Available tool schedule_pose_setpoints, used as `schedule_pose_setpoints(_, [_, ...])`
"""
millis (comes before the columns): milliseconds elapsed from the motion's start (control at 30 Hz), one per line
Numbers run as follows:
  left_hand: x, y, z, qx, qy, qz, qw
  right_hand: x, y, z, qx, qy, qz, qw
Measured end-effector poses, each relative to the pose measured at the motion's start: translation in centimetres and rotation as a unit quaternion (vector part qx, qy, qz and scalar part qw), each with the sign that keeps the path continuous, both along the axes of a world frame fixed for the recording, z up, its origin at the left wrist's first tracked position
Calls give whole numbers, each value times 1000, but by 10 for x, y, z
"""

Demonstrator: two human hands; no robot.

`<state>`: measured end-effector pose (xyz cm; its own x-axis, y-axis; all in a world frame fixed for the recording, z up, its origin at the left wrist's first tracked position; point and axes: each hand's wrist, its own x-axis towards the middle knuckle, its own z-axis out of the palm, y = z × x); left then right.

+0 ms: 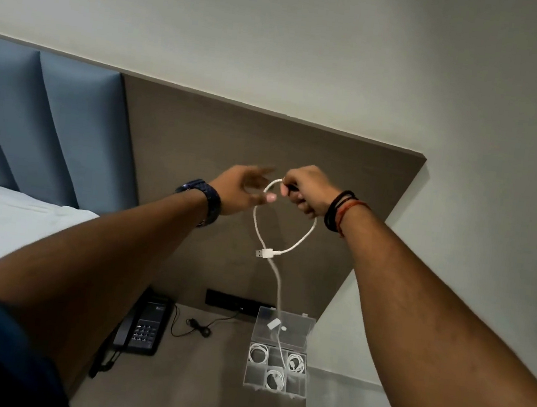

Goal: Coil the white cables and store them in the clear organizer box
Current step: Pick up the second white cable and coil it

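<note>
A white cable [303, 239] hangs in one loop from my right hand [306, 191], which is shut on its top. The USB plug [263, 253] sticks out at the loop's bottom, and the loose tail drops toward the clear organizer box [302, 381]. My left hand [240, 191] is beside the loop with fingers spread, thumb touching the strand. The box stands open on the bedside table, lid [299, 329] raised. Three of its compartments hold coiled white cables [258, 352].
A black telephone [143, 330] and a thin black cord [197, 328] lie on the brown bedside table [201, 381], left of the box. A black socket strip [231, 302] sits on the wood panel behind. The bed with white sheet [4, 225] and blue headboard is at left.
</note>
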<state>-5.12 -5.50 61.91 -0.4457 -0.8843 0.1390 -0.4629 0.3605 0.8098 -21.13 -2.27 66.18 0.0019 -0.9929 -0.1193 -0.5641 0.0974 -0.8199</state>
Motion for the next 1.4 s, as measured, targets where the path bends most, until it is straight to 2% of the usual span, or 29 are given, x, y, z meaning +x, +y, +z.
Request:
schedule_pose_setpoints(67, [-6, 3, 3, -6, 0, 1, 1000, 4, -2, 2, -17, -11, -4, 1000])
schedule_pose_setpoints(100, [-6, 4, 4, -10, 34, 16, 999, 4, -3, 3, -24, -11, -7, 1000])
schedule_pose_setpoints(167, [-1, 0, 6, 15, 151, 63, 986, -2, -3, 4, -27, -8, -10, 1000])
schedule_pose_setpoints(233, [9, -8, 11, 43, 245, 145, 958, -10, -1, 6, -1, -37, -1, 999])
schedule_pose_setpoints(300, [20, -17, 13, 62, 246, 247, 935, -13, 1, 8, 46, -118, 39, 991])
schedule_pose_setpoints(400, [28, -22, 9, 75, 150, 318, 933, -1, 3, 20, 74, -283, 130, 947])
schedule_pose_setpoints(500, [16, -15, 3, 65, 65, 259, 962, 25, 5, 32, 41, -406, 192, 893])
schedule_pose_setpoints(567, [5, -7, 0, 83, 61, 171, 980, 42, 7, 39, -17, -479, 191, 856])
schedule_pose_setpoints(633, [-1, 0, -1, 102, 73, 108, 986, 53, 6, 47, -102, -548, 135, 819])
schedule_pose_setpoints(700, [-1, 6, -2, 93, 67, 73, 991, 53, -1, 53, -182, -577, 23, 796])
schedule_pose_setpoints(733, [1, 8, -1, 83, 59, 59, 993, 49, -6, 54, -229, -539, -44, 809])
schedule_pose_setpoints(767, [3, 9, 0, 70, 50, 47, 995, 45, -10, 53, -276, -459, -108, 837])
schedule_pose_setpoints(833, [9, 12, 4, 34, 40, 36, 998, 33, -15, 42, -362, -223, -195, 884])
schedule_pose_setpoints(900, [15, 12, 11, -9, 36, 45, 998, 22, -10, 23, -395, 18, -182, 900])
schedule_pose_setpoints(967, [23, 8, 18, -52, 35, 76, 995, 17, -4, 8, -291, 231, -152, 916])
schedule_pose_setpoints(1000, [26, 5, 22, -73, 34, 96, 992, 18, 0, 3, -214, 288, -130, 924])
schedule_pose_setpoints(1033, [30, 3, 26, -90, 30, 113, 989, 21, 2, 0, -140, 296, -89, 941])
schedule_pose_setpoints(1067, [33, 0, 28, -101, 28, 126, 986, 26, 6, 0, -66, 252, -41, 965])
schedule_pose_setpoints(1133, [39, -3, 32, -108, 42, 155, 981, 36, 11, 5, 51, 64, 61, 995])
schedule_pose_setpoints(1200, [40, -5, 32, -106, 68, 172, 977, 41, 13, 14, 104, -159, 160, 969])
schedule_pose_setpoints(1233, [38, -4, 31, -95, 82, 171, 977, 44, 15, 22, 102, -265, 191, 939])
schedule_pose_setpoints(1300, [32, 2, 27, -37, 125, 151, 980, 53, 17, 41, 37, -431, 208, 877])
schedule_pose_setpoints(1367, [26, 10, 21, 35, 131, 121, 983, 62, 18, 59, -82, -530, 147, 831])
schedule_pose_setpoints(1400, [25, 14, 17, 50, 110, 107, 987, 65, 17, 66, -159, -527, 91, 830])
